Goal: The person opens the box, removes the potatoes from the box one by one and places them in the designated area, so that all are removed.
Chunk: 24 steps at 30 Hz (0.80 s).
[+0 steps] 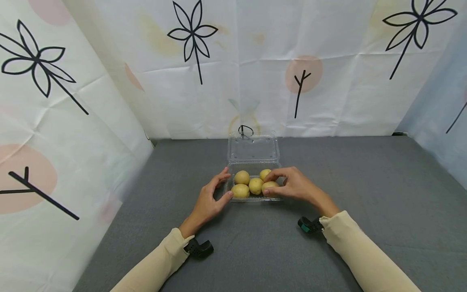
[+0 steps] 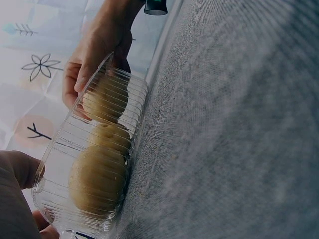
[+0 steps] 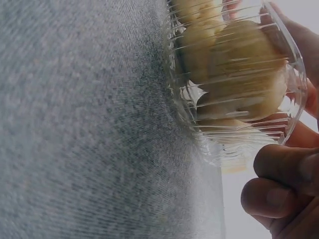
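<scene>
In the head view, a hinged clear plastic container [image 1: 255,167] lies with its lid [image 1: 253,148] raised toward the back wall. Several yellow-brown potatoes [image 1: 255,186] sit inside. My right hand [image 1: 297,184] reaches over the right end and holds the front-right potato [image 1: 270,185] between thumb and fingers. At the left end, my left hand [image 1: 209,202] touches the rim, thumb by the front corner and fingers farther back, loosely spread. The left wrist view shows potatoes [image 2: 97,180] through the ribbed wall. Curled lower fingers [image 3: 271,196] of the right hand show outside the container in the right wrist view.
The grey cloth-covered table [image 1: 175,170] extends around the container. A white printed curtain [image 1: 262,93] hangs behind and at both sides. A thin black loop [image 1: 246,130] stands behind the lid. Both wrists carry black camera straps.
</scene>
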Each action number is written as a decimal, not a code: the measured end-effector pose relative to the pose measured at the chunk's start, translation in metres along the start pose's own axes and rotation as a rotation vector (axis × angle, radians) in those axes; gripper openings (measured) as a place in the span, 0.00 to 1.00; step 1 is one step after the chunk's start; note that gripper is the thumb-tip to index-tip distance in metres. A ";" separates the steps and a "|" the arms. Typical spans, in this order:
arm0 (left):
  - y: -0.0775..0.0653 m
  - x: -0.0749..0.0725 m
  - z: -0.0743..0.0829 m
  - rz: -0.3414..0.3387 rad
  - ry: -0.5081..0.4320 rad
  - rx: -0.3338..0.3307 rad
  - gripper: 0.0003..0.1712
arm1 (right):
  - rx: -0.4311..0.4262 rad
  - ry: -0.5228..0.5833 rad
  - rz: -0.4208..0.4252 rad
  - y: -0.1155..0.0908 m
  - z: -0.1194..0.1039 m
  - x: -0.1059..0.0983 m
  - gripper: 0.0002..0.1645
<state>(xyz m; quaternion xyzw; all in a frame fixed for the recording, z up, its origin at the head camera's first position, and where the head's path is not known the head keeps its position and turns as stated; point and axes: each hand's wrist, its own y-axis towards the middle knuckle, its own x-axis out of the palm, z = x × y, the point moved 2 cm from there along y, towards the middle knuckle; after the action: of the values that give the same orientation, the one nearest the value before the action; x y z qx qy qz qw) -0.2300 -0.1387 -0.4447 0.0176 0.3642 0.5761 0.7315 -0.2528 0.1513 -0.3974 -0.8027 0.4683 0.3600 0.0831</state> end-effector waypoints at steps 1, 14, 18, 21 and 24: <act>0.000 0.000 0.000 0.000 0.001 -0.002 0.29 | -0.002 0.005 0.012 -0.001 0.000 0.000 0.14; 0.000 -0.001 0.001 0.004 0.005 -0.009 0.29 | 0.000 0.083 0.144 -0.007 -0.003 -0.005 0.14; 0.000 -0.001 0.000 -0.002 0.013 -0.022 0.28 | -0.005 0.142 0.162 -0.008 -0.006 -0.006 0.14; 0.000 0.000 0.000 -0.004 0.015 -0.029 0.28 | -0.025 0.171 0.173 -0.009 -0.009 -0.007 0.14; 0.000 0.000 0.001 -0.003 0.016 -0.034 0.28 | -0.061 0.172 0.184 -0.010 -0.014 -0.007 0.14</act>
<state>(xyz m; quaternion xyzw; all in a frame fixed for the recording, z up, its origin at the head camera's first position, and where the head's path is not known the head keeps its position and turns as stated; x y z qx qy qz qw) -0.2297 -0.1384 -0.4443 0.0000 0.3601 0.5811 0.7298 -0.2402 0.1547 -0.3849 -0.7865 0.5340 0.3099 -0.0151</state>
